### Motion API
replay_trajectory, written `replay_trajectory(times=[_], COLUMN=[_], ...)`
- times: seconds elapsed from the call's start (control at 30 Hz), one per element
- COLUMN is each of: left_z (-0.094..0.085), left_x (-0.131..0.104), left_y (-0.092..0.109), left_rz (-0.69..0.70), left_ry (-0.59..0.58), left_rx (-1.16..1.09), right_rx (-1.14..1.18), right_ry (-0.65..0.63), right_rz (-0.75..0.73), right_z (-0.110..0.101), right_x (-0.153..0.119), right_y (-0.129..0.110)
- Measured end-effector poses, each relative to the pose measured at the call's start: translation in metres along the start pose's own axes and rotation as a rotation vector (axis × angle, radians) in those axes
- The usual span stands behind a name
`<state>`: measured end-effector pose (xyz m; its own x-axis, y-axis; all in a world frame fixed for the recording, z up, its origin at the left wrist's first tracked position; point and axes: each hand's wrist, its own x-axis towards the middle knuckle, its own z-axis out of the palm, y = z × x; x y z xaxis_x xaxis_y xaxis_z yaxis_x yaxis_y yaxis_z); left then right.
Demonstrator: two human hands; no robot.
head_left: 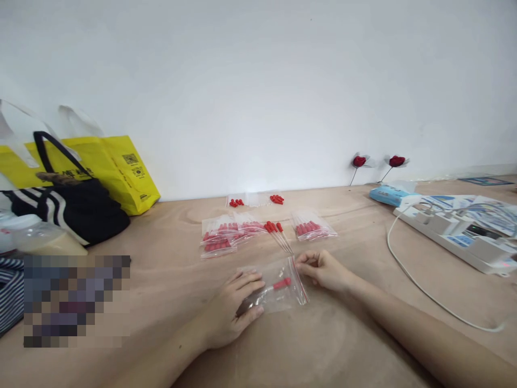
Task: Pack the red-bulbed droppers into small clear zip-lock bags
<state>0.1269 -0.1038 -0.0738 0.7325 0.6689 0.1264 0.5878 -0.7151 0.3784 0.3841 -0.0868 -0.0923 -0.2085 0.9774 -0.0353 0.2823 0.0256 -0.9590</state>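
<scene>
A clear zip bag [270, 306] with a red zip line lies on the table in front of me. Inside it is a dropper with a red rubber bulb [281, 283]. My left hand [236, 307] rests flat over the bag's left end, fingers apart. At the upper right corner, by the zip edge, my right hand [321, 269] has thumb and fingertips pinched together on the bag's edge. Just beyond lie several loose red-bulbed droppers [278, 234], their thin tips pointing toward my right fingertips. The bag's far left end is hidden under my left hand.
Filled zip bags of droppers [220, 237] lie in a pile behind, with another filled bag [311, 226] to the right. Loose red bulbs [277, 199] sit near the wall. A power strip [452, 237] with a white cable is at right; bags [133, 172] stand at left.
</scene>
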Motion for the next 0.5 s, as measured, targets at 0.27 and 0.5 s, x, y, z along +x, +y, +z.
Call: replay_trajectory(times=[0.27,0.5], left_z=[-0.004,-0.01], left_x=[0.003,0.005], left_y=[0.009,0.013], left_rz=[-0.011,-0.03], left_ry=[-0.044,-0.088], left_rx=[0.056,0.077], right_rx=[-0.788,-0.846], right_ry=[0.316,0.223], right_rz=[-0.029,0.162], right_z=[-0.015,0.006], right_x=[0.073,0.121], right_y=[-0.038,-0.034])
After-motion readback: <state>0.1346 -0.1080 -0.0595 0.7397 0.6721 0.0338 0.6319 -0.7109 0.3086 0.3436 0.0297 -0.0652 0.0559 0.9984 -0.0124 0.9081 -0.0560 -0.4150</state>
